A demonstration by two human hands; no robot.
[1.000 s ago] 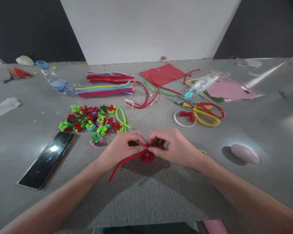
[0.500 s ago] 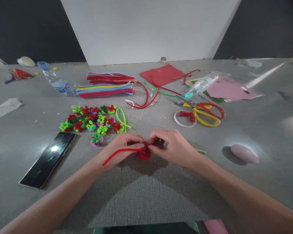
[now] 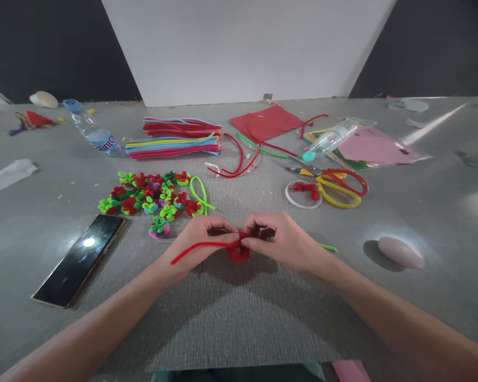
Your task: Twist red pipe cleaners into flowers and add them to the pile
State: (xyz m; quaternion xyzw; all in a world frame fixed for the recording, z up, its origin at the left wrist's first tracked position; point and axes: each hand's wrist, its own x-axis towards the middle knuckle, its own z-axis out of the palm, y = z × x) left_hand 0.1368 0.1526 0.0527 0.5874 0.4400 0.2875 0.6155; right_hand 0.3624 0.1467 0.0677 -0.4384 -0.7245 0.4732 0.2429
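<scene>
My left hand [image 3: 201, 241] and my right hand [image 3: 281, 239] meet low over the grey table [image 3: 239, 318], both pinched on a red pipe cleaner [image 3: 207, 246]. Its right end is wound into a small red coil [image 3: 239, 254] between my fingertips. The free tail sticks out to the left across my left hand. A pile of small finished pipe-cleaner flowers [image 3: 151, 193] in red, green and mixed colours lies just beyond my left hand.
A phone [image 3: 77, 260] lies at the left. Bundles of coloured pipe cleaners [image 3: 175, 140], a water bottle [image 3: 91, 132], loose red strands [image 3: 235, 162], red felt [image 3: 265, 122], scissors [image 3: 334, 185], a small bottle [image 3: 329, 139] and a pink oval object [image 3: 400, 252] surround the hands.
The free tail of the red pipe cleaner has swung up from pointing down-left to lying across my left hand. The coil has been turned between my fingers. Both hands stayed in place.
</scene>
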